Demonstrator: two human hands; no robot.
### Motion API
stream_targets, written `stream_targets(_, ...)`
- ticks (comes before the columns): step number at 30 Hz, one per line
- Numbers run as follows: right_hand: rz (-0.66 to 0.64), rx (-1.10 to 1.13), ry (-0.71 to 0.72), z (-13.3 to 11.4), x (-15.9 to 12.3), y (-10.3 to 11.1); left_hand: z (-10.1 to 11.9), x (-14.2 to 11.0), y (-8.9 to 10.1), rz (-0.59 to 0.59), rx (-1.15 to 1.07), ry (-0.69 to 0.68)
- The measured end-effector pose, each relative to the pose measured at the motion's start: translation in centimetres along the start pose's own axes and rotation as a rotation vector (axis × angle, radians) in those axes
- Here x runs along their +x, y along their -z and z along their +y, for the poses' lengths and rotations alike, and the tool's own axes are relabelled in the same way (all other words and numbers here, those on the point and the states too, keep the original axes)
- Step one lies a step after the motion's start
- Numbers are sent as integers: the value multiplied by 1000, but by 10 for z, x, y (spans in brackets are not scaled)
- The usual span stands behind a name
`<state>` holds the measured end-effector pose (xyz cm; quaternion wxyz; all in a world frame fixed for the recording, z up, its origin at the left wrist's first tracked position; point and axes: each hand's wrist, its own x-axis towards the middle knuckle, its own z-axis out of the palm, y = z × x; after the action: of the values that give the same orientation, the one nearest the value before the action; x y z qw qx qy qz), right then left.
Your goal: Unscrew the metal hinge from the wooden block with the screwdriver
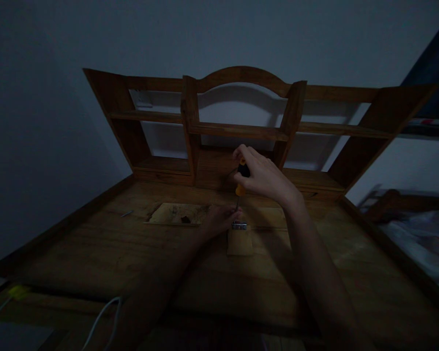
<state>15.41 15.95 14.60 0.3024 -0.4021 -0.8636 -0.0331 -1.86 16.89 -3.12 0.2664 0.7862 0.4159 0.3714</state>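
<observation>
My right hand [259, 173] is closed around the black and orange handle of a screwdriver [240, 189], which stands nearly upright with its shaft pointing down. Low beside the shaft's lower end, my left hand [221, 218] has its fingers bent together; whatever they pinch is too small and dark to make out. Just below those fingertips lies a shiny metal hinge [239, 226], at the edge of a small wooden block [240, 242]. The screwdriver's tip is hidden by the left fingers. Behind my left hand is a pale wooden board [179, 213] with a dark hole or patch.
A wooden desk top [106, 248] carries these things, with a shelf unit [237, 129] along its back. A small thin metal piece [126, 213] lies on the left. White cable [102, 317] loops at the front left, near a yellow object [19, 291]. Plastic-wrapped items [420, 239] sit at right.
</observation>
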Motion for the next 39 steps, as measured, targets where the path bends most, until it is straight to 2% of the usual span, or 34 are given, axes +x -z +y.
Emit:
stream_targets(5, 0, -12, -24, -2, 0, 1, -4, 1, -2, 54, 104, 15)
stream_targets(13, 24, -73, 35, 3, 1, 2, 6, 0, 1, 67, 117, 11)
stream_targets(18, 31, -77, 49, 1, 0, 1, 5, 1, 1, 91, 147, 20)
stream_targets(26, 8, -45, 12, -1, 2, 1, 4, 1, -3, 138, 273, 16)
stream_targets(28, 4, -39, 17, -1, 2, 1, 6, 1, 1, 104, 287, -10)
stream_targets(32, 10, -11, 38, 1, 3, 3, 2, 4, 17, -66, 184, -113)
stream_targets(35, 9, -6, 25, 4, 2, 4, -12, 7, 25, -141, 40, -188)
stream_targets(39, -7, -1, 2, 5, 0, 8, -33, 11, 25, -210, -89, -179)
